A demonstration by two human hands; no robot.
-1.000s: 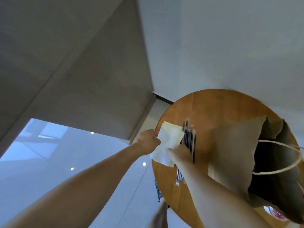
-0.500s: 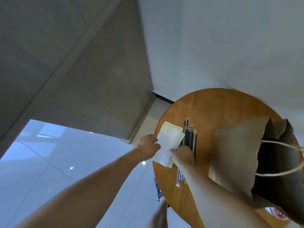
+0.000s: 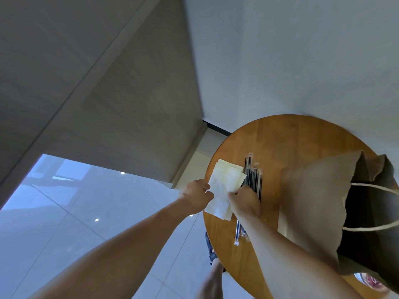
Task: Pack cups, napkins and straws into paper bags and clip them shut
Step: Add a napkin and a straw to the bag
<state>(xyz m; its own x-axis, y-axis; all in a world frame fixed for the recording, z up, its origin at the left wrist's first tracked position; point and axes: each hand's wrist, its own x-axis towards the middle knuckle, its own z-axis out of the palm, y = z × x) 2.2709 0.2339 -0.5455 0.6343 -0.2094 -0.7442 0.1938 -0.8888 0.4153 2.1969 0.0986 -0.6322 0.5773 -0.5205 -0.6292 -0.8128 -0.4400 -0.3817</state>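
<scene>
Table (image 3: 280, 137): bag (image 3: 313, 201) gapes at 3 o'clock. Napkins (image 3: 224, 182) at the 9 o'clock rim, straws (image 3: 254, 180) just beside. Left hand (image 3: 195, 196) and right hand (image 3: 245, 200) pinch the napkins, fingers curled. We suspect loose sheets could slip off the rim.

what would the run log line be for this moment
left hand: pinches napkins | right hand: pinches napkins | straws: lying on table | bag: open

White napkins (image 3: 224, 186) overlap at the table's (image 3: 291, 139) left edge, and the left hand (image 3: 197, 196) and right hand (image 3: 245, 199) pinch the top one. Just beside them, black straws (image 3: 254, 180) in clear wrappers lie parallel. Right of those is a brown paper bag (image 3: 313, 195) with white cord handles, its mouth gaping.
</scene>
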